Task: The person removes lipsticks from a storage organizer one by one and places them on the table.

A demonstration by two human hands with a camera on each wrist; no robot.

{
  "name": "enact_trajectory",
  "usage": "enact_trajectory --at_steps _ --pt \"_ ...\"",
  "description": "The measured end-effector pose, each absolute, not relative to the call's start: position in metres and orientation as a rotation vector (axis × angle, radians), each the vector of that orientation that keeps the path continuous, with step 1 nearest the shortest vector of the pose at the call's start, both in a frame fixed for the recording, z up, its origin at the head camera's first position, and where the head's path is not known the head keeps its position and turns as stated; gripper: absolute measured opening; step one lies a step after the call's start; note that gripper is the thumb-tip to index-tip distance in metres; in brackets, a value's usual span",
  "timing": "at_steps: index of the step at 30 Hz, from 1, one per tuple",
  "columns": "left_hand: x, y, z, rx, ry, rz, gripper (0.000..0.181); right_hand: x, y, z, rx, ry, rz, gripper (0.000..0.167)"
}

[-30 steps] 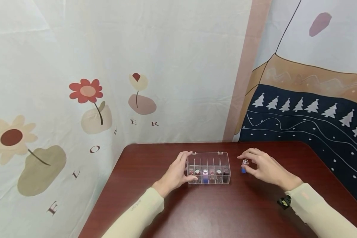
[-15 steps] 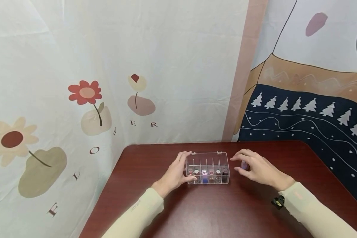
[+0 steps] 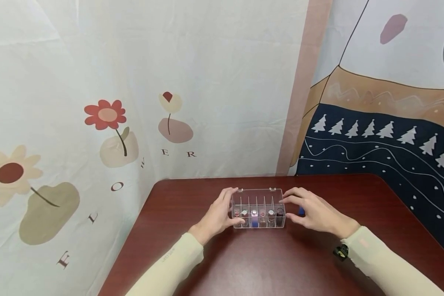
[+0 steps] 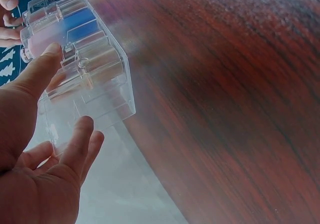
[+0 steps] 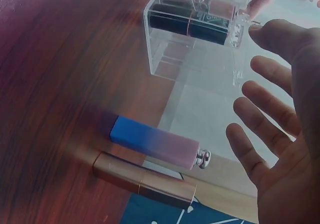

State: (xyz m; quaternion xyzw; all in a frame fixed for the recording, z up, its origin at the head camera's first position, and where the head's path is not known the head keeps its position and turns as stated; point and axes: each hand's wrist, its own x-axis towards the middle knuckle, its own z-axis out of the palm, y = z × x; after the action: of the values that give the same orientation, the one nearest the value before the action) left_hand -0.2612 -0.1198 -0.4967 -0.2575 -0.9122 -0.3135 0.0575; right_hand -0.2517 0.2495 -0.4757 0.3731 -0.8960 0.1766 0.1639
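- Clear box (image 3: 260, 198) on the surface (image 3: 259, 259), fingers of the left hand (image 3: 217, 213) gripping one end.
- Right hand (image 3: 316, 209), fingers spread, at the other, contact unclear.
- Likely light, stiff, slick; hold both ends.

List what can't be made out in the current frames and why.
- Head view: copper tube hidden and blue-and-pink tube mostly hidden, both by the right hand.
- Head view: any print on the boxed tubes, too small to read.
- Right wrist view: clear case and left hand cut off by the top edge.
- Left wrist view: right hand cut off by the left edge.
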Motion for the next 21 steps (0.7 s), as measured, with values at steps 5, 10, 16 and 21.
enact_trajectory --at_steps 5,10,16,21 --pt "-0.261 -0.12 -0.496 -0.781 -2.767 -0.93 0.109 -0.252 0.245 -0.478 1.091 -2.541 0.464 0.042" --pt "-0.261 -0.119 -0.496 -0.787 -2.765 -0.936 0.108 -0.252 0.241 -0.482 1.127 -2.489 0.423 0.041" --pt "-0.259 -0.119 -0.496 -0.788 -2.769 -0.951 0.107 -0.252 0.237 -0.485 1.116 -2.504 0.391 0.038" --pt "-0.259 -0.12 -0.497 -0.8 -2.757 -0.915 0.106 -0.252 0.235 -0.487 1.091 -2.535 0.384 0.037"
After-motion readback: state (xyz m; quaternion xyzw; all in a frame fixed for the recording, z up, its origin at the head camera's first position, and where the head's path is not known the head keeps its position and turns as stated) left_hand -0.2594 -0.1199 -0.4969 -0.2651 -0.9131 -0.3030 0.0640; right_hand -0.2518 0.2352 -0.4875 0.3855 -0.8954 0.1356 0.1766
